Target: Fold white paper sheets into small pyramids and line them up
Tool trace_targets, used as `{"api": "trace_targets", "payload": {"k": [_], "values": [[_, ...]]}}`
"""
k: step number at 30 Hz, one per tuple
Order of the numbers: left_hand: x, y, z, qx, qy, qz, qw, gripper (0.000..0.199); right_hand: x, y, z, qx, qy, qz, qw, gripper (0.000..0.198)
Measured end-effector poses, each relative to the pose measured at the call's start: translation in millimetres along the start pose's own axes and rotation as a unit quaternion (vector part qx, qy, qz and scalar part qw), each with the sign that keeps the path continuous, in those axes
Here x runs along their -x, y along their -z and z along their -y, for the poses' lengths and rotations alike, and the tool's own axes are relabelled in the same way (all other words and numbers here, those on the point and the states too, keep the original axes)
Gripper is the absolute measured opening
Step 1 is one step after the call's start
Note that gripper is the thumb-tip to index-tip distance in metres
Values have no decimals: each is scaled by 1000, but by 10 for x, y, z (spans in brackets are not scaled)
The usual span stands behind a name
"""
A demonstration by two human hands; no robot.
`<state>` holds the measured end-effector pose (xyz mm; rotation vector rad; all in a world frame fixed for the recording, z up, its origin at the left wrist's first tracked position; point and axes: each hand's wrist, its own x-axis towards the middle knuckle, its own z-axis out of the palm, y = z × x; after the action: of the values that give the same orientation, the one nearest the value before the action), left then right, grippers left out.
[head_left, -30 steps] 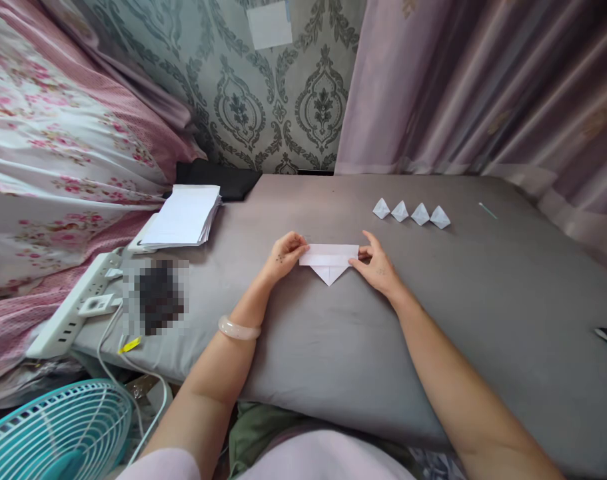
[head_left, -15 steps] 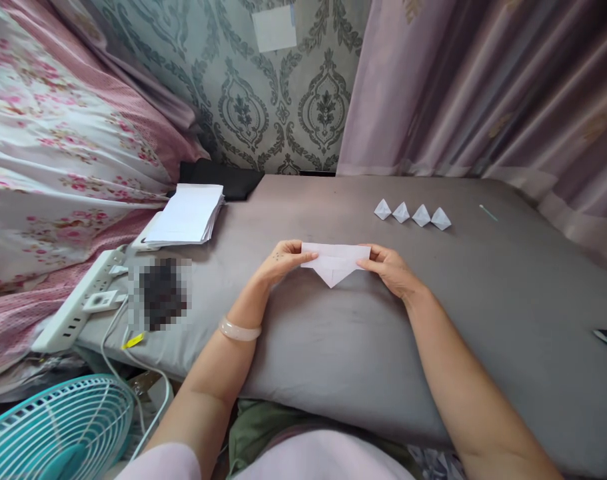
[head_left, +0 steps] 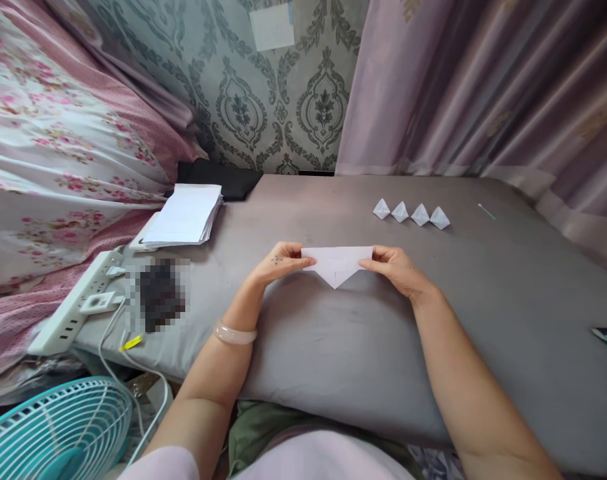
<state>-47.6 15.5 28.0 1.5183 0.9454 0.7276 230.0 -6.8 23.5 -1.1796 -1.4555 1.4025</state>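
Note:
A white folded sheet of paper (head_left: 336, 261), with a straight upper edge and a triangular point facing me, is stretched between my two hands. Its left end is pinched by my left hand (head_left: 282, 261), thumb on top and fingers behind. At the other end my right hand (head_left: 393, 268) grips it the same way. Fingers behind the sheet are partly hidden. Beyond my right hand, several small folded white paper shapes (head_left: 420, 215) stand in a row on the grey cloth surface (head_left: 343, 360).
A stack of white paper (head_left: 183, 215) lies at the back left by a black flat item (head_left: 218, 179). Along the left edge are a power strip (head_left: 73, 307), cables and a pixelated dark object (head_left: 160, 295). A teal fan (head_left: 58, 427) stands lower left. A thin stick (head_left: 487, 211) lies far right.
The folded paper has tilted slightly, and its upper part looks smoother, with the layered band less visible. Both hands keep their hold and have barely shifted.

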Motion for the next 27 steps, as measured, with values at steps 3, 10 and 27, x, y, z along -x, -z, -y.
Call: {"api": "trace_targets", "payload": {"k": [3,10,27], "values": [[11,4,-20,-33,-18,-47,998,26,11,4,30,27,5,-7,1000,34],[-16,-65,-29,-78,-135,-129,979,30,15,-74,111,219,142,-122,957,22],[-103,-159,207,-583,-107,-6,805,27,-60,-121,-254,568,202,-55,796,26]]}}
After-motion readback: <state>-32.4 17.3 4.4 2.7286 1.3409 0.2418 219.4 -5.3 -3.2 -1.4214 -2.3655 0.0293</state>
